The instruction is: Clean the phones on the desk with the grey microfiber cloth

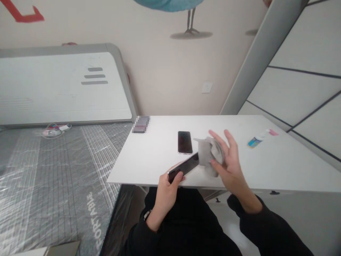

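My left hand (168, 189) is closed around the lower end of a dark smartphone (184, 168), tilted up to the right above the table's front edge. In my right hand (231, 164) is a light grey cloth (205, 152), pinched between thumb and fingers, with the index and middle fingers stretched out. The bunched cloth covers the upper end of the phone. Just beyond my hands, a second smartphone (184, 142) with a black screen lies flat on the white table (160, 160).
A spray bottle (255, 141) with a blue label lies toward the right, a pink piece (273, 132) by its nozzle. A blurred-out flat object (141, 124) sits at the back left corner. Left of the table is a plastic-covered mattress (58, 177).
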Motion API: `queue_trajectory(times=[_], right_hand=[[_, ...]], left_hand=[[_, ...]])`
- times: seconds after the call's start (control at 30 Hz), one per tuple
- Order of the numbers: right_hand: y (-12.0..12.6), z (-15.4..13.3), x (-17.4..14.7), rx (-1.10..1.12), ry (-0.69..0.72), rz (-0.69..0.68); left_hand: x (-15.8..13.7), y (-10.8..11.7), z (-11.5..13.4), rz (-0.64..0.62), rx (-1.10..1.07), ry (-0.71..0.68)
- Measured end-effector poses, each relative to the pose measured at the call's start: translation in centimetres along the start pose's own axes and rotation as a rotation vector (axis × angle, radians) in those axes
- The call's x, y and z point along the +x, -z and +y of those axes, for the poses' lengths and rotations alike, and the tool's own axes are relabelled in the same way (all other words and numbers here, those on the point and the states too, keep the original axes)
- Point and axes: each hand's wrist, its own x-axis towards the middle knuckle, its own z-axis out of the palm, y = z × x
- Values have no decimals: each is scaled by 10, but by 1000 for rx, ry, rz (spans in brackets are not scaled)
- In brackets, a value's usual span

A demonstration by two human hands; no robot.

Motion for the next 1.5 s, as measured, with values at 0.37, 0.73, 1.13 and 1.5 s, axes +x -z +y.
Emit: queue_trajectory(times=[0.37,0.73,1.13,1.5], right_hand=[[-48,7,-19,-391,386,-522],[-47,-3,-3,-538,538,-457],[-49,1,-7,-626,483,-206],[-40,-9,-8,-570,608,-212]], left_hand=[[-5,-3,-2,-98,261,-212],[-3,-6,-7,-88,418,-397],[-8,-4,-11,-98,492,-566],[-19,-14,6,-69,474,-623]])
